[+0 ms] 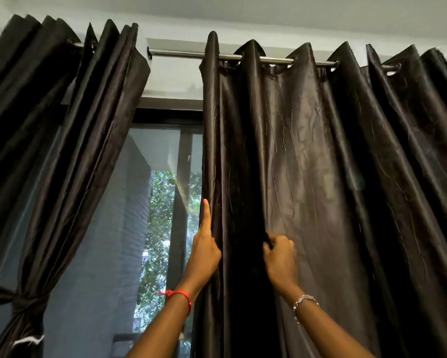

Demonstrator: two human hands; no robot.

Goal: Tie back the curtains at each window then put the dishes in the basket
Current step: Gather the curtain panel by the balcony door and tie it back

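At the lower left of the frame the left curtain (28,303) was already knotted back, but the right curtain (320,177) hung loose from the rod (181,54) and no dishes were in view, so I judged most of the task was left. At the lower centre the left hand (204,251) lay on this curtain's inner edge, one finger straight up and the others hidden, so its grip could not be told. Just right of it, the right hand (280,259) pinched a fold with curled fingers.

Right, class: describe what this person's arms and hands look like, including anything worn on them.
No sleeves or gloves are worn, as far as the picture shows. Below the left hand a thin red thread bracelet circles the wrist, knotted with short loose ends. Below the right hand sits a fine silver chain bracelet with small beads.
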